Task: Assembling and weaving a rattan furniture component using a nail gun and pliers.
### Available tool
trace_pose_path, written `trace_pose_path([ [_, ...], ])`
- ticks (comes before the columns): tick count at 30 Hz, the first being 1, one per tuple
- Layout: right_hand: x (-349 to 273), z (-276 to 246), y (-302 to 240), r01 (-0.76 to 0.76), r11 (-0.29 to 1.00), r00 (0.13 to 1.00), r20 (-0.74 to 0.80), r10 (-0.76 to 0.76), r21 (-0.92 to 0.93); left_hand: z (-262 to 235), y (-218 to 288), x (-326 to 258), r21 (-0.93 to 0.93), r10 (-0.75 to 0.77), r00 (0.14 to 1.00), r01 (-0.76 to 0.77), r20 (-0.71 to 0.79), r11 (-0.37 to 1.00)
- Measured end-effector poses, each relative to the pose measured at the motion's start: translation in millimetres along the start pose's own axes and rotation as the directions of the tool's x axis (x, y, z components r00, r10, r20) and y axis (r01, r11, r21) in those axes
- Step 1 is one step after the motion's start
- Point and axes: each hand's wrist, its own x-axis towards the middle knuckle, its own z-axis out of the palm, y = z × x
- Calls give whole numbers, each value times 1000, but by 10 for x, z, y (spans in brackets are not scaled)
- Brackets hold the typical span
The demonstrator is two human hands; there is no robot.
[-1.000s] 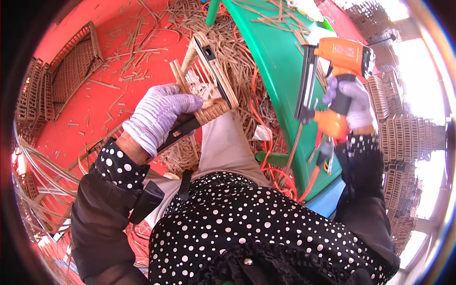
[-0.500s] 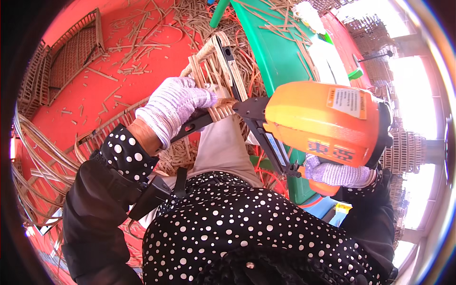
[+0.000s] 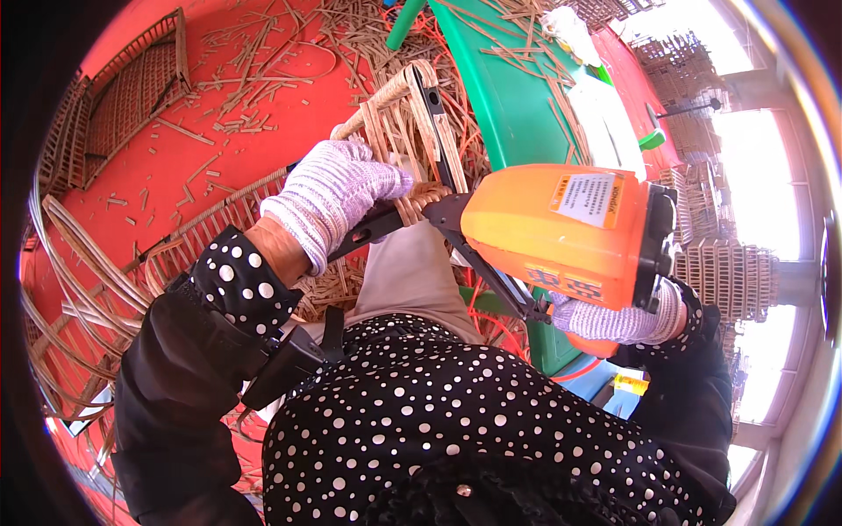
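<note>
A black metal frame partly wrapped in tan rattan strips is held by my left hand, which wears a white and purple knitted glove. The fingers close over its wrapped joint; their tips are partly hidden. My right hand, gloved the same way, grips the handle of an orange nail gun. The gun lies tilted across the middle, its black nose against the strips wound on the bar, just right of my left fingertips. Its thin black magazine slants down towards my right hand.
Loose strip offcuts litter the red floor. Right of the frame stands a green stool with strips on it. Woven panels lie at the far left, above bent strip bundles. Woven baskets stand at right.
My left hand and the frame have shifted slightly right. The nail gun's body has swung left and a little down, with its nose still at the wrapped bar.
</note>
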Motion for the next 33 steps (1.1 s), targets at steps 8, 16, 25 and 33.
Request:
trace_pose_path([
  [8,283,-78,-88,37,999,946,324,-26,-27,14,-33,-66,271,-59,993,28,106,962],
  [16,390,-297,-271,-63,998,900,434,49,19,58,-42,-38,252,129,989,-109,-66,962],
  [25,442,-175,-573,-469,881,864,243,441,67,-67,121,-12,-755,-576,756,564,310,334],
  [33,368,-468,116,-392,798,856,-136,498,457,-269,320,-133,-803,-575,753,538,320,258],
])
